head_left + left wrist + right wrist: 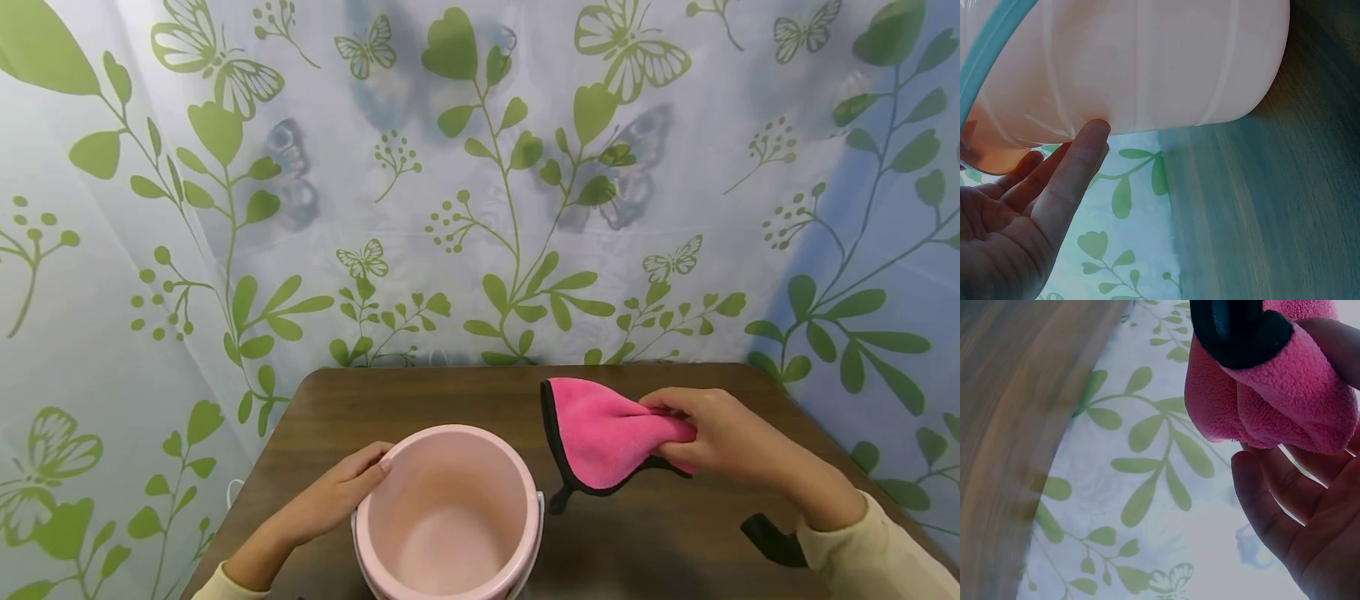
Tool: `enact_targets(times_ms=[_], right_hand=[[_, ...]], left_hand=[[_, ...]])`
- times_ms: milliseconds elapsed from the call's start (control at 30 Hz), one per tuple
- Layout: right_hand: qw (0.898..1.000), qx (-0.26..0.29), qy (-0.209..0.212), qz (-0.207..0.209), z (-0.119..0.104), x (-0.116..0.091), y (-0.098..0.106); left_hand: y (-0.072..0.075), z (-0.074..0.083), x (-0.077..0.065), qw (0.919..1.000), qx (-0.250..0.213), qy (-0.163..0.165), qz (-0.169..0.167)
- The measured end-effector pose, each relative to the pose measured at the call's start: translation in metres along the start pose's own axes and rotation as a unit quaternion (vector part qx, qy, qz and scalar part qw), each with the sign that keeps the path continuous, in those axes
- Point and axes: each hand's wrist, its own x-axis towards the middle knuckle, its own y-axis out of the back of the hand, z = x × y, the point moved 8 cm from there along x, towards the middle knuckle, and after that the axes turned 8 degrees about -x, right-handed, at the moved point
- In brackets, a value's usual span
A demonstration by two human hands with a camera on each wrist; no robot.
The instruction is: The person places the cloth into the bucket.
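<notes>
A pale pink bucket [453, 533] stands upright at the table's front, its mouth facing up and the visible inside bare. Its light handle [988, 53] hangs down along the side. My left hand [341, 487] rests on the bucket's left side, thumb at the rim. In the left wrist view, its nearly straight fingers [1079, 162] touch the outer wall. To the right of the bucket, my right hand [708, 433] pinches a bright pink plush towel [592, 433] with black edging, bunched at the grip. A black loop hangs from the towel's lower corner.
A black curved object [772, 539] lies on the brown wooden table [420, 396], partly behind my right sleeve. A white curtain [420, 275] with green leaves and butterflies hangs behind the table and along both sides.
</notes>
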Motion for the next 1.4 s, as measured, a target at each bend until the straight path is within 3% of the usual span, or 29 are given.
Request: enact_targets(times_ms=[500,767,1133,1400], right_hand=[[1.0,0.024,0.002,-0.021,-0.02,0.028,0.001],[0.999,0.033,0.023,-0.027,-0.042,0.053,-0.003],[0.992,0.08,0.076,-0.065,-0.076,0.076,-0.029],[0.989,0.076,0.103,-0.075,-0.093,0.08,-0.046]], left_hand=[[0.001,0.001,0.001,0.9999,0.01,0.0,0.003],[0.002,0.0,0.002,0.9999,0.01,0.003,0.004],[0.002,-0.002,0.002,0.9999,0.009,0.004,0.002],[0.002,-0.002,0.005,0.9998,0.002,0.016,0.009]])
